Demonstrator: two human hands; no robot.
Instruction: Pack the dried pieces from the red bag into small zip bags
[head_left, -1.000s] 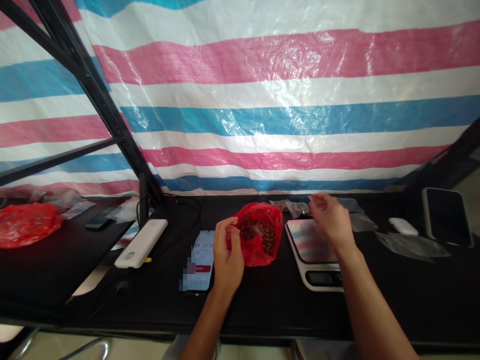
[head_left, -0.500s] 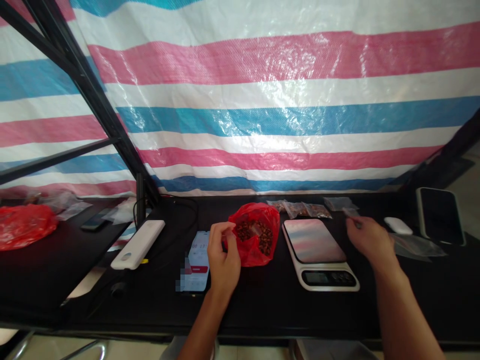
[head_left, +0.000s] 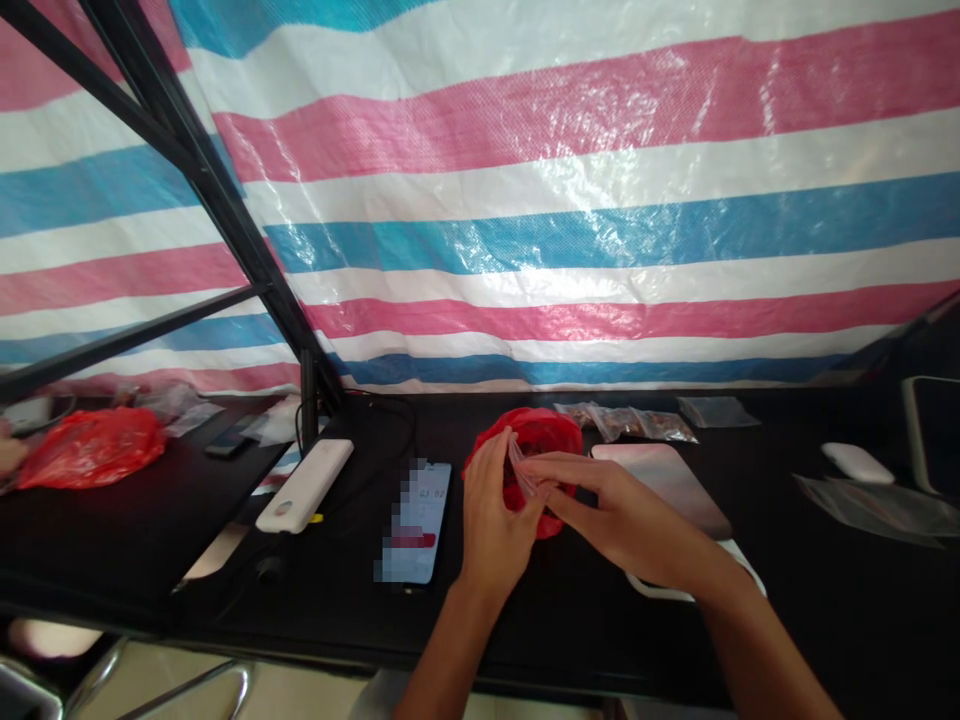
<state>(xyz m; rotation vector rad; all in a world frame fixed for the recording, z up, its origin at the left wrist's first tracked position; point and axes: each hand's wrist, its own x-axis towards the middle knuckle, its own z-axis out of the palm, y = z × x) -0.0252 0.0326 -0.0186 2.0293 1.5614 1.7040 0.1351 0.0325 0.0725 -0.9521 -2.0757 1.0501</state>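
Red plastic bag [head_left: 553, 430], contents mostly hidden | left hand [head_left: 495, 515], right hand [head_left: 619, 510] pinch clear pouch [head_left: 520, 462] above | brown-filled sachets [head_left: 634, 424] behind scale [head_left: 671, 478]

Forearms [head_left: 451, 642] bare, from what shows.

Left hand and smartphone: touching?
Apart. The head view shows a strip of bare black tabletop between the left hand and the nearer long edge of the smartphone.
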